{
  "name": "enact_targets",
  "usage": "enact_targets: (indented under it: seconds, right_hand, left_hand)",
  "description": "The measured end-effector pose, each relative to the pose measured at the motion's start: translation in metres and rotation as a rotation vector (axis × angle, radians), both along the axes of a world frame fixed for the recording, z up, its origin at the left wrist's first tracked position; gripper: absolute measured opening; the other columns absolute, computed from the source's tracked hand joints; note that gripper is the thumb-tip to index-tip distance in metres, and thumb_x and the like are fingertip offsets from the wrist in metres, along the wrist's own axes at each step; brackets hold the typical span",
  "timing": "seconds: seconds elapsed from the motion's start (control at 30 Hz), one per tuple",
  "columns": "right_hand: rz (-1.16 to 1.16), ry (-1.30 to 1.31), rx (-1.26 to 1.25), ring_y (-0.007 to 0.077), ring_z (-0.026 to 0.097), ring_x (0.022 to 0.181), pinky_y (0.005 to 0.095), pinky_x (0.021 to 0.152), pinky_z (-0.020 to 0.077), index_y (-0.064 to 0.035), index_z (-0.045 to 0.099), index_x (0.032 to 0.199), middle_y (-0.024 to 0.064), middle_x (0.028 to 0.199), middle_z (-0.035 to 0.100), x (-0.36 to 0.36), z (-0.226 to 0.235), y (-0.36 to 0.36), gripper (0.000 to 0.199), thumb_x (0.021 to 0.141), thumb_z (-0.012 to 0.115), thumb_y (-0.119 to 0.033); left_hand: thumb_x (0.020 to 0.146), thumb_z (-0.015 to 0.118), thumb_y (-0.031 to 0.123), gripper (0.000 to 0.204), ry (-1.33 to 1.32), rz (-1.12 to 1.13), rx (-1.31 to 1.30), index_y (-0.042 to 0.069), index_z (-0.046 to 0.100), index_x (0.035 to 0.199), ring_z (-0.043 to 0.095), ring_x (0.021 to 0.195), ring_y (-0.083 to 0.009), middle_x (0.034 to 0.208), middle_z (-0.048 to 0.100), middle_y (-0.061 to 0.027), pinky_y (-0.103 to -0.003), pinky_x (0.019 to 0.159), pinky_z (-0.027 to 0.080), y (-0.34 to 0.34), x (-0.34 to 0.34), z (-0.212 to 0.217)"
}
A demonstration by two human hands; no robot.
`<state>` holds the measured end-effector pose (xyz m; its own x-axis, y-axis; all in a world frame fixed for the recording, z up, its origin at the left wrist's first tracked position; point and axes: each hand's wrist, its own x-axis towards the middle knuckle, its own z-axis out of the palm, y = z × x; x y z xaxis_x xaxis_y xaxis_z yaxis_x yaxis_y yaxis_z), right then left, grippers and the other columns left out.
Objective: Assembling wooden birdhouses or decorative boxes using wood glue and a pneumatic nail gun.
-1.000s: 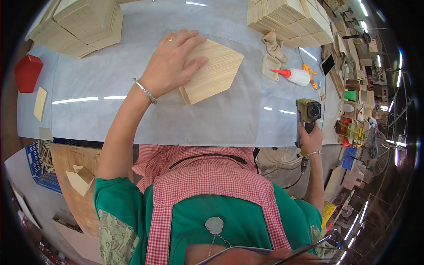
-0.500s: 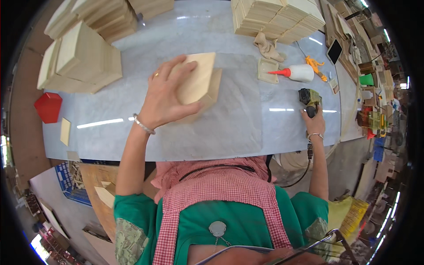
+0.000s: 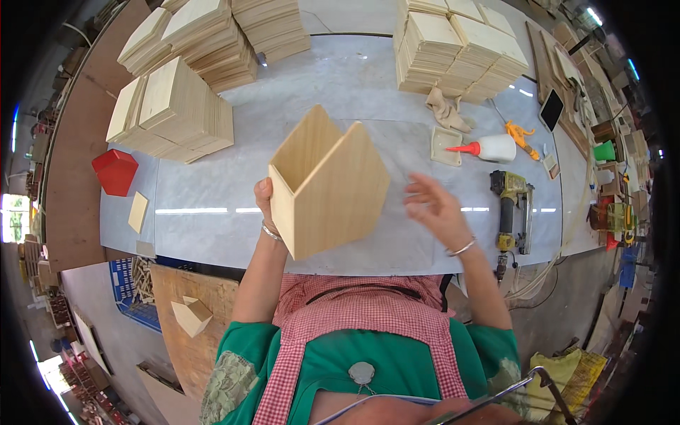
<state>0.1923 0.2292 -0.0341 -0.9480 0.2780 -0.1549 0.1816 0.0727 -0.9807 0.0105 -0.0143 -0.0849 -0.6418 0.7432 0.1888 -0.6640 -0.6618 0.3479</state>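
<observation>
A pale wooden box with two pointed, house-shaped sides (image 3: 342,193) is held up tilted over the table, its hollow inside showing. My left hand (image 3: 264,198) grips it at the left, thumb on the edge and the other fingers hidden behind. To the right of the box, apart from it, my right hand (image 3: 433,207) is in the air with nothing in it, fingers spread and a little blurred. A green and black nail gun (image 3: 507,205) with a hose lies on the table beyond that hand.
Stacks of wooden boards (image 3: 188,106) stand at the back left, more boards (image 3: 453,53) at the back right. A white glue bottle with a red nozzle (image 3: 492,148), a shallow tray (image 3: 446,145) and a phone (image 3: 551,110) lie at right. A red pentagonal piece (image 3: 115,172) sits far left.
My right hand has let go of the nail gun and moved left toward the box. My left hand has lifted and turned the box, now gripping its left side.
</observation>
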Motion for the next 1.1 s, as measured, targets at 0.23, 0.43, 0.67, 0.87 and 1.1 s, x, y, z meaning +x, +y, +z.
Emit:
enact_targets:
  seconds: [0.23, 0.43, 0.67, 0.87, 1.1]
  right_hand:
    - [0.149, 0.042, -0.377, 0.0185, 0.061, 0.098, 0.0322, 0.078, 0.0553, 0.0019, 0.044, 0.132, 0.0091, 0.115, 0.059, -0.026, 0.007, -0.035, 0.051, 0.091, 0.062, -0.023]
    - [0.137, -0.035, -0.471, 0.0185, 0.061, 0.097, 0.0359, 0.075, 0.0567, 0.0029, 0.048, 0.129, 0.0093, 0.114, 0.060, -0.026, -0.007, -0.022, 0.049, 0.094, 0.055, -0.031]
    - [0.099, -0.032, -0.405, 0.0167, 0.060, 0.099, 0.0317, 0.081, 0.0531, 0.0022, 0.049, 0.128, 0.0079, 0.113, 0.060, -0.029, -0.018, -0.018, 0.047, 0.094, 0.056, -0.030]
    - [0.128, -0.035, -0.411, 0.0144, 0.059, 0.099, 0.0288, 0.083, 0.0503, 0.0009, 0.050, 0.128, 0.0067, 0.114, 0.060, -0.041, -0.015, -0.029, 0.043, 0.093, 0.058, -0.024]
    - [0.185, -0.036, -0.093, 0.0086, 0.055, 0.085, 0.0244, 0.076, 0.0465, 0.0012, 0.057, 0.113, 0.0000, 0.094, 0.059, -0.041, -0.019, -0.065, 0.026, 0.093, 0.057, -0.015]
  left_hand:
    - [0.082, 0.060, 0.050, 0.067, -0.077, 0.139, -0.427, -0.001, 0.048, 0.123, 0.066, 0.093, -0.0249, 0.110, 0.062, -0.0170, -0.035, 0.078, 0.056, 0.017, 0.020, 0.030]
    - [0.092, 0.048, 0.052, 0.056, -0.022, 0.055, -0.613, 0.005, 0.048, 0.122, 0.059, 0.104, -0.0166, 0.115, 0.058, -0.0103, -0.032, 0.088, 0.050, 0.031, 0.025, 0.052]
    - [0.096, 0.050, 0.040, 0.048, 0.324, 0.144, -0.892, 0.002, 0.054, 0.124, 0.054, 0.104, -0.0119, 0.111, 0.061, -0.0047, -0.028, 0.092, 0.042, 0.004, 0.029, 0.063]
    - [0.098, 0.048, 0.034, 0.041, 0.486, 0.244, -0.993, 0.000, 0.057, 0.120, 0.054, 0.095, -0.0082, 0.104, 0.061, -0.0016, -0.029, 0.087, 0.044, -0.026, 0.039, 0.062]
    - [0.094, 0.049, 0.046, 0.053, 0.430, 0.255, -1.074, -0.001, 0.054, 0.119, 0.056, 0.097, -0.0143, 0.105, 0.061, -0.0069, -0.030, 0.087, 0.045, -0.080, 0.065, 0.060]
